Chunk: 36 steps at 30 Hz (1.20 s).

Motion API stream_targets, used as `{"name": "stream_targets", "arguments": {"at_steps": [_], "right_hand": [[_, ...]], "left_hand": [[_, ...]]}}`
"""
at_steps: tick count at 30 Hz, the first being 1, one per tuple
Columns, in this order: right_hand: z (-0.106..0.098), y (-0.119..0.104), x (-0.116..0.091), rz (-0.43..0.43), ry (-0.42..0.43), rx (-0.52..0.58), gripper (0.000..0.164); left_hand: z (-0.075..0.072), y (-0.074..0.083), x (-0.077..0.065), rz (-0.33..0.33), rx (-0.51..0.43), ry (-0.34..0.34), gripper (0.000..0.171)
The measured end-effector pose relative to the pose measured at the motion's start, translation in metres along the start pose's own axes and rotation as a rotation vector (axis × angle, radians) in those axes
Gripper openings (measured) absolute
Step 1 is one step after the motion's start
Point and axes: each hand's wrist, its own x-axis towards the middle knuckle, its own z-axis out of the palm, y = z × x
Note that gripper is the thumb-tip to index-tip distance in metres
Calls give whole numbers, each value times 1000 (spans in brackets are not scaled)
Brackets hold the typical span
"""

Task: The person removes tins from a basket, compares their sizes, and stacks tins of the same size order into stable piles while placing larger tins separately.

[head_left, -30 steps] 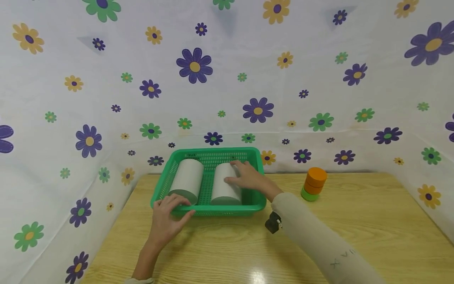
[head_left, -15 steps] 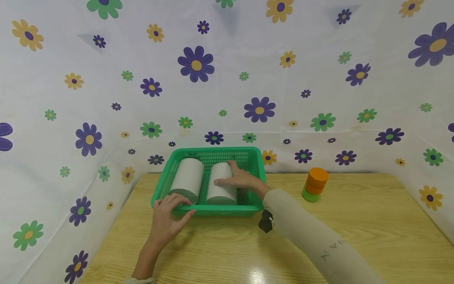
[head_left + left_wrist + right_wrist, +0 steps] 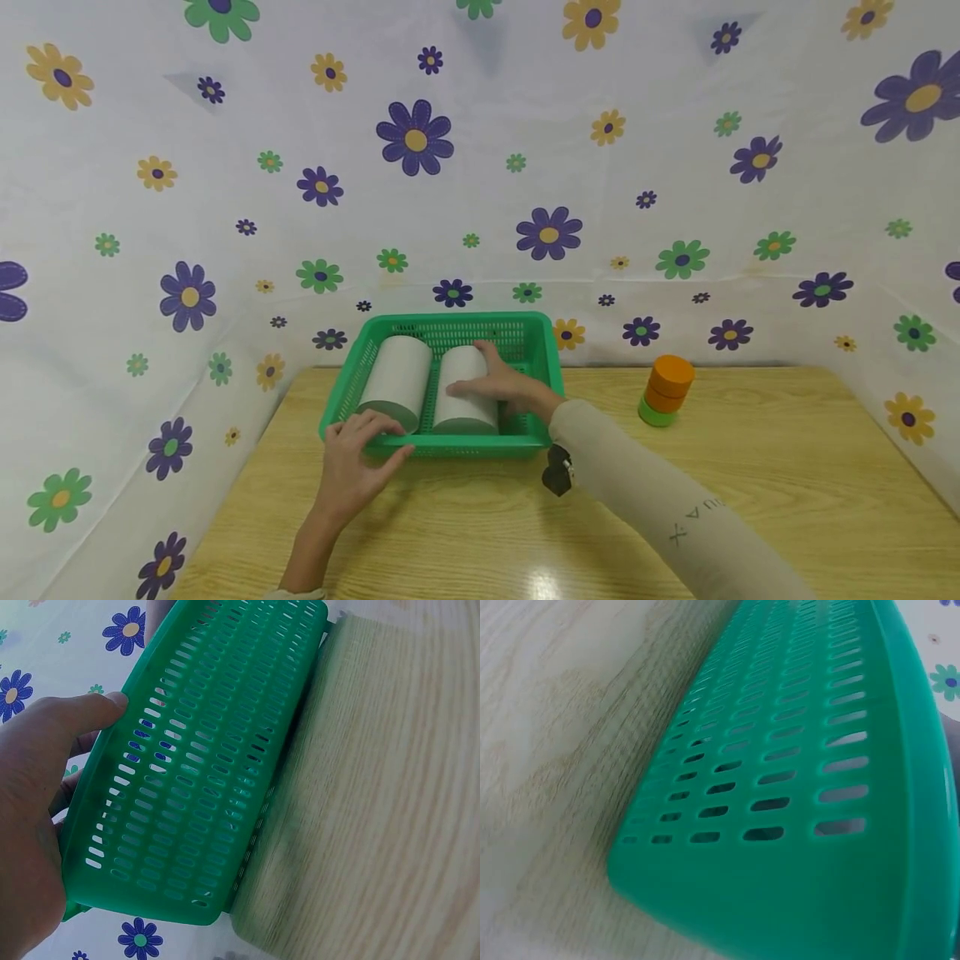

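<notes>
A green plastic basket (image 3: 450,442) with slotted walls stands at the back of the table. My left hand (image 3: 354,467) grips its front rim near the left corner; in the left wrist view the thumb (image 3: 112,709) lies on the rim's outer side. Two plain white rolls lie inside, the left roll (image 3: 397,375) along the left wall and the right roll (image 3: 457,404) near the middle, a narrow gap between them. My right hand (image 3: 506,387) holds the right roll from its right side, digits spread over its top. In the right wrist view the basket's wall hides this hand.
To the basket's right, a small stack with an orange top (image 3: 671,379) and a green base (image 3: 657,412) stands on the wooden table (image 3: 750,483). A flower-printed sheet (image 3: 480,167) hangs close behind the basket and along both sides.
My right hand has shifted leftward and the right roll has moved left with it, narrowing the gap between the rolls. The left hand and basket stay in place.
</notes>
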Motion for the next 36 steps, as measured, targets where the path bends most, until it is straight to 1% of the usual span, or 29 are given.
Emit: {"name": "stream_targets", "arguments": {"at_steps": [4,8,14,16,19,23,25,29,36], "right_hand": [[-2,2,0,-2,3,49,102],[-2,4,1,-15,-18,75,105],[-3,8,1,-28,-27,69,107],[-4,8,0,-42,-26,56,107],[-3,8,-2,-86,-28,47,107],[-3,9,-4,-129,-19,52,107],[-3,10,-5,-135,-11,51,106],[-2,13,-6,-176,6,39,108],[-2,10,-15,-279,104,-58,106]], "left_hand": [[1,0,-1,-5,0,-4,26],[1,-1,-1,-1,2,3,27],[1,0,-2,-14,-6,-10,25],[0,0,-1,-9,-7,-6,25],[0,1,-1,-1,-3,2,25],[0,1,0,2,1,2,26],[1,2,0,0,-2,-1,26],[1,3,-1,-3,-5,2,26],[0,2,0,8,-1,11,26]]}}
